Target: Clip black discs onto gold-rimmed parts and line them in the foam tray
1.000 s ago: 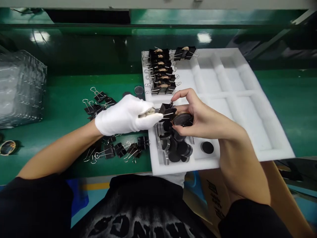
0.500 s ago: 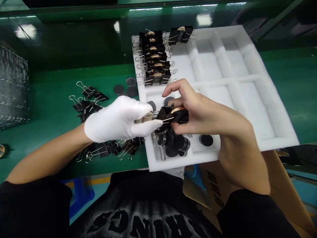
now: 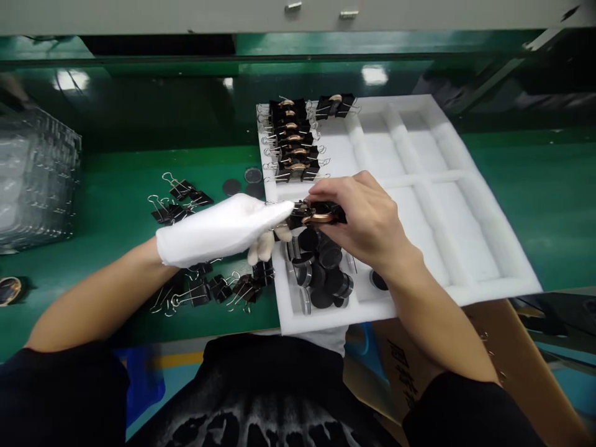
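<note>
My left hand (image 3: 223, 225), in a white glove, is closed at the wire handles of a black binder clip (image 3: 299, 212) above the white foam tray's (image 3: 465, 295) left side. Bare, my right hand (image 3: 367, 217) grips a round gold-rimmed piece (image 3: 325, 218) that looks like a watch case, with black clip parts around it. Fingers hide part of the clip and the piece. Below the hands, several round black discs (image 3: 321, 273) lie in the tray's front left compartment. A row of clipped gold-rimmed pieces (image 3: 294, 138) fills the back left compartment.
Loose binder clips (image 3: 193, 292) are scattered on the green table (image 3: 116, 171) left of the tray. A few dark discs (image 3: 231, 187) lie by its edge. Clear plastic trays (image 3: 40, 180) are stacked at far left, with a gold-rimmed round piece (image 3: 9, 290) nearer. A cardboard box (image 3: 507, 347) stands below right.
My right hand has turned over the gold-rimmed piece, its fingers now closed around it from above. My left hand has rolled, its thumb now on top of the clip. The view has tilted up.
</note>
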The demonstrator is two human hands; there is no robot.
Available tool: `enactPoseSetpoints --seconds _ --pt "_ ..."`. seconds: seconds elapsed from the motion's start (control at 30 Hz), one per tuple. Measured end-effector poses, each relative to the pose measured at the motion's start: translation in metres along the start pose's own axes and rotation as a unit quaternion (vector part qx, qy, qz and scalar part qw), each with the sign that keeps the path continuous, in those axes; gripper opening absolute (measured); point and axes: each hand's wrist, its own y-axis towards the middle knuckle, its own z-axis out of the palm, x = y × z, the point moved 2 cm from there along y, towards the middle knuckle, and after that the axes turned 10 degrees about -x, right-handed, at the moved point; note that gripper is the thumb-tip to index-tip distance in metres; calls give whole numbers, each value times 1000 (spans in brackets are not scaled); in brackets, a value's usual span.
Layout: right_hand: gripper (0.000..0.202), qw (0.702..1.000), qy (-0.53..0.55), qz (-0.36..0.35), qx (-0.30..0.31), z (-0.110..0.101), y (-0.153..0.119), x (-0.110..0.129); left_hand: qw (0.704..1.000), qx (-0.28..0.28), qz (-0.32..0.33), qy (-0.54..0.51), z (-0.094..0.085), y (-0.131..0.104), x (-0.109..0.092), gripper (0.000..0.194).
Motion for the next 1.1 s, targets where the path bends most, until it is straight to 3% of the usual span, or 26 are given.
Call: enactPoseSetpoints --seconds 0.17,0.3,0.37,0.43,0.5,0.57,0.6,0.7,0.83,0.97,1.1 --pt "14 998 -21 -31 -47 4 -7 -9 990 43 -24 -134 1 1 -3 63" --pt "8 998 -12 -38 -46 5 -12 -16 981 51 -78 -167 2 1 -2 50" --pt "11 998 -7 -49 -45 3 -9 -16 986 40 -54 -150 0 0 -3 48" --pt "28 998 0 -44 -45 -2 -4 -15 995 13 3 -103 -4 -1 -3 50" --pt "61 999 32 -12 -28 -8 2 -15 997 -27 61 -40 -10 -2 -4 48" --pt "90 992 116 49 -9 -12 7 -18 992 -73 101 27 -15 -3 -6 43" --pt "94 981 172 87 -4 -13 8 -21 987 -92 116 59 -17 -3 -7 41" --pt "79 929 306 208 11 -12 9 -26 975 -115 140 130 -20 -3 -8 39" --pt "51 881 358 305 56 1 6 -21 975 -112 147 123 -16 -3 -7 37" --pt "37 828 412 381 1 10 5 -13 977 -150 131 72 -11 -1 -7 39" --pt "34 821 422 384 17 7 7 -10 981 -137 111 77 -12 0 -8 41"
